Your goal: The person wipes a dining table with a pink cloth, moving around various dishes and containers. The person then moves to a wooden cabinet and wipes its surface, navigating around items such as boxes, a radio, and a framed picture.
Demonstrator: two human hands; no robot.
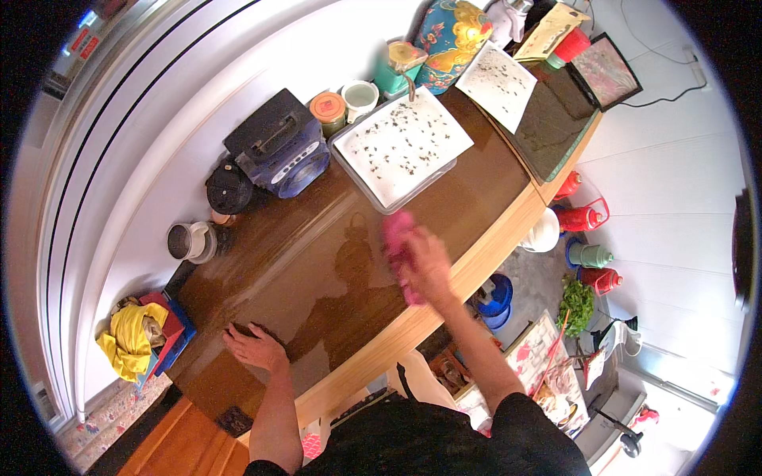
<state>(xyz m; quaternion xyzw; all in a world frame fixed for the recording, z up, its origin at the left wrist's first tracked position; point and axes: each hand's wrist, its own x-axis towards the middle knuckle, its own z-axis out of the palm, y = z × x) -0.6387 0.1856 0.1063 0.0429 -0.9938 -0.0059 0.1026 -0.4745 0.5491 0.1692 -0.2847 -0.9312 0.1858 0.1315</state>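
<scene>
A folded pink cloth lies pressed to the glossy brown desktop under my right hand, which is blurred. My left hand rests on the same surface near its left end, fingers spread and nothing held. Just beyond the cloth stands a clear plastic tray bearing a white sheet with many small dark specks. Farther right, a second speckled white sheet lies partly over a dark glass-topped area.
Along the wall stand a blue-black radio, a lidded jar, a white mug and a steel cup. A yellow cloth tops boxes at left. Red thermos flasks and a blue bucket are on the floor.
</scene>
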